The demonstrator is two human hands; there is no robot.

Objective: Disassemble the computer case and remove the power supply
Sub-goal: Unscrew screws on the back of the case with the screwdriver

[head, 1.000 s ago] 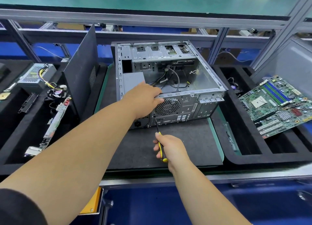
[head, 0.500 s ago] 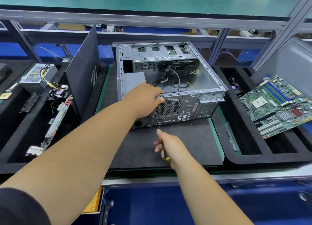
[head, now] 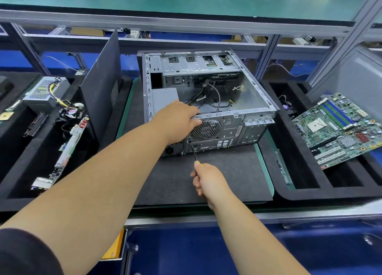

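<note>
The open computer case (head: 254, 101) lies on its side on a dark mat (head: 227, 177), rear panel toward me. The grey power supply (head: 165, 98) sits inside at the near left, partly hidden by my left hand (head: 177, 121), which grips the case's top rear edge. My right hand (head: 208, 180) holds a screwdriver (head: 193, 150) with a yellow and black handle. Its tip touches the rear panel just left of and below the fan grille (head: 205, 130). Loose cables (head: 210, 97) lie inside the case.
The removed black side panel (head: 101, 84) leans upright left of the case. A left foam tray (head: 18, 171) holds another power supply (head: 44, 90), a small fan and a long card. A motherboard (head: 339, 128) rests on the right tray (head: 289, 194). A metal frame (head: 186, 41) runs behind.
My right hand shifted its grip along the screwdriver handle and now sits a little higher; the tip stays at the same spot on the rear panel. My left hand has not moved.
</note>
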